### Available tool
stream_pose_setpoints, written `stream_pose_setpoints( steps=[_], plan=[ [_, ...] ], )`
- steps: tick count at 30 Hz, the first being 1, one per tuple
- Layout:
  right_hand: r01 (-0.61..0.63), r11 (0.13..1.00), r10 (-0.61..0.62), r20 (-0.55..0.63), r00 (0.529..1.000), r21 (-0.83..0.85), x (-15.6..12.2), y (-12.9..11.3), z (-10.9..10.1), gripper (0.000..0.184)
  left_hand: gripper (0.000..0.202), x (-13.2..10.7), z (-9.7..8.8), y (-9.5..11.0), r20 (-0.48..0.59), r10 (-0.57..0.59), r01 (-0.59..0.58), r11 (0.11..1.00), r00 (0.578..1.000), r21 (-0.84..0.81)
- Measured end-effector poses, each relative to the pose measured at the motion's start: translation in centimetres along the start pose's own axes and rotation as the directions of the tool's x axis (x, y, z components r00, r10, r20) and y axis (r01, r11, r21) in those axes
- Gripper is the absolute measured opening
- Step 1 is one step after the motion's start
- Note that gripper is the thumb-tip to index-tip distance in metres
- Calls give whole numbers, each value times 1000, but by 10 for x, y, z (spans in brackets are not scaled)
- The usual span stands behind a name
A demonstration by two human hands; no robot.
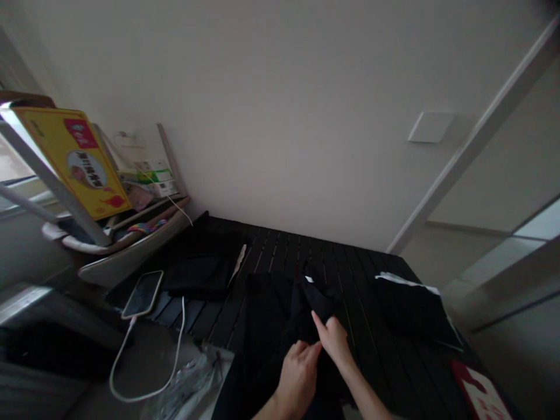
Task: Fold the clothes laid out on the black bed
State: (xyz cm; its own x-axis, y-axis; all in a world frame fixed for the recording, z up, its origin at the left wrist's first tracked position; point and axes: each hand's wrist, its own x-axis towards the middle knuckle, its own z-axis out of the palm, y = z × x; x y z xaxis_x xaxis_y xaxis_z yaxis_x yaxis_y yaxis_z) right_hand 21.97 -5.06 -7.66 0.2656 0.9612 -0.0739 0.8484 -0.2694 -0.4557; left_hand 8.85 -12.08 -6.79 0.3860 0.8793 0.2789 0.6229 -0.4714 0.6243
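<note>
A black garment (271,315) lies spread on the black slatted table (371,350) in front of me. My left hand (300,376) rests on the cloth with its fingers curled and pinched on the fabric. My right hand (335,338) sits right beside it, touching it, fingers closed on a raised fold of the same garment with the forefinger stretched forward. A small white tag shows at the fold's top.
Folded dark clothes lie at the left (201,271) and right (411,309) of the table. A phone (143,293) on a white cable (144,373) lies at the left edge, a clear plastic bag (192,379) near it. A cluttered shelf with a yellow box (74,157) stands left.
</note>
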Motion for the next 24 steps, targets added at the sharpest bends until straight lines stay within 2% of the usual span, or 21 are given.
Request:
stream_pose_setpoints(
  steps=[3,5,7,9,11,13,15,18,20,24],
  plan=[
    [-4,987,-9,-78,997,-163,-8,24,4,38,36,8,-24,-3,-85,-19,17,1000,996,-13],
    [18,939,-63,-123,990,-344,-15,34,8,40,34,26,-46,-15,-149,-99,107,993,984,49],
    [25,872,-109,-145,983,-489,-20,37,10,42,37,51,-65,-34,-147,-166,189,969,975,159],
    [18,837,-129,-164,978,-547,-23,34,8,43,46,75,-77,-59,-52,-152,160,955,987,251],
    [14,821,-144,-183,973,-571,-26,31,5,43,58,91,-79,-85,102,-89,54,951,991,303],
    [19,812,-150,-178,973,-583,-29,32,3,43,63,98,-73,-106,242,-20,-60,946,970,318],
    [26,818,-131,-141,981,-574,-30,42,0,43,59,99,-62,-120,285,8,-108,935,959,337],
    [4,851,-67,-101,993,-525,-20,68,-12,44,51,96,-48,-129,186,-39,-42,910,982,412],
    [-53,870,-10,-126,992,-490,-5,87,-29,45,48,95,-46,-130,91,-97,44,885,991,463],
    [-104,893,12,-208,978,-438,36,109,-76,48,46,95,-58,-128,-77,-225,230,803,971,550]
  ],
)
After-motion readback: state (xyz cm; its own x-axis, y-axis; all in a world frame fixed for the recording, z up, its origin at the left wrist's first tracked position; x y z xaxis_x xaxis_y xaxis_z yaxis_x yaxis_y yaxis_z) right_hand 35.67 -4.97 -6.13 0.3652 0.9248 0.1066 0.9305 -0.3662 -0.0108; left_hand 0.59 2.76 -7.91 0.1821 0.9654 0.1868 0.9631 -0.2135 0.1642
